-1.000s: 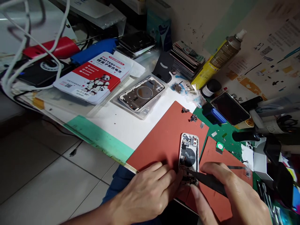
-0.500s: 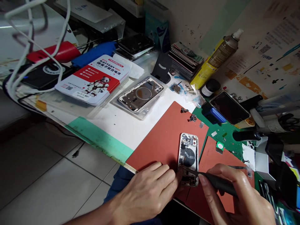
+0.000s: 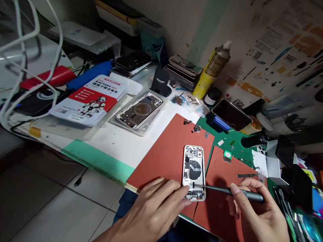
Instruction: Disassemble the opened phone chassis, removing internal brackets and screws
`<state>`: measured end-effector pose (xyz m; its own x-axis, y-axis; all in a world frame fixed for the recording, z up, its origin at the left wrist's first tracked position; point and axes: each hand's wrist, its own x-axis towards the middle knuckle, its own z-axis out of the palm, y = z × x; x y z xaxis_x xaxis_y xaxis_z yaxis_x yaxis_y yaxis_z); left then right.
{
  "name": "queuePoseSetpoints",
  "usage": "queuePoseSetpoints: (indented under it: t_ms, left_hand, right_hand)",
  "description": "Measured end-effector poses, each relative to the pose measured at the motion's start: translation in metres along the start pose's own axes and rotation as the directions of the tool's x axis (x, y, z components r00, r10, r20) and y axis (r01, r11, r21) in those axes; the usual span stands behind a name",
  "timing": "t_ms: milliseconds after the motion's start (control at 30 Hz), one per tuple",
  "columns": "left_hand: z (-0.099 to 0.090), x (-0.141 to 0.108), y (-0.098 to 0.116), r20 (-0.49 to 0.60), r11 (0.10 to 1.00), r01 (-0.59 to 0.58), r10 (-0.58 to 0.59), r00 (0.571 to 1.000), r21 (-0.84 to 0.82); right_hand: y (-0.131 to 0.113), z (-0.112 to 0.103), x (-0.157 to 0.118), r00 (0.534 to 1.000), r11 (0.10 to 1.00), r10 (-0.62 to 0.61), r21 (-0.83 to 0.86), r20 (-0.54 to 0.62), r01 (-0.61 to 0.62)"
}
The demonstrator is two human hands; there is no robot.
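An opened phone housing lies on the red-brown mat, its inner parts and a round black patch showing. My left hand grips its lower left edge, fingertips resting on the rim and the thumb low by the bottom corner. Between the thumb and fingers of my right hand is a slim dark screwdriver, held nearly level. Its thin tip points left and reaches over the lower part of the housing; whether it touches anything there I cannot tell.
Small loose phone parts lie at the mat's far edge. Another phone back rests on a clear case. A battery box stands left; a yellow spray can stands behind. Tweezers lie right.
The view has shifted, and the housing looks brighter. My right hand has drawn back to the right with the screwdriver, exposing more of its shaft. My left hand stays at the housing's edge.
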<state>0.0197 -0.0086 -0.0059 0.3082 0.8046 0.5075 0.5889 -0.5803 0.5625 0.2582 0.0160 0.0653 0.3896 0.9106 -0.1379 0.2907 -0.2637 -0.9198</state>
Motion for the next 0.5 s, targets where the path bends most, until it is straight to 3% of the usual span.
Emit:
queuePoseSetpoints:
  t_ms: [167,367,433,500]
  left_hand:
    - [0.007,0.023,0.015,0.056,0.986,0.122,-0.116,0.992,-0.114]
    - [0.025,0.047,0.028,0.119,0.992,0.009,0.007,0.993,-0.127]
    - [0.033,0.050,0.031,0.152,0.994,-0.020,0.036,0.988,-0.106]
    - [0.044,0.052,0.035,0.198,0.989,-0.063,0.090,0.976,-0.137]
  right_hand:
    - [0.014,-0.010,-0.005,0.974,0.943,0.228,0.255,-0.020,-0.215]
    - [0.043,-0.042,-0.010,0.960,0.894,0.270,0.351,0.075,-0.279]
    - [0.050,-0.060,-0.017,0.964,0.897,0.265,0.366,0.006,-0.249]
    - [0.057,-0.081,-0.027,0.949,0.920,0.258,0.346,-0.181,-0.184]
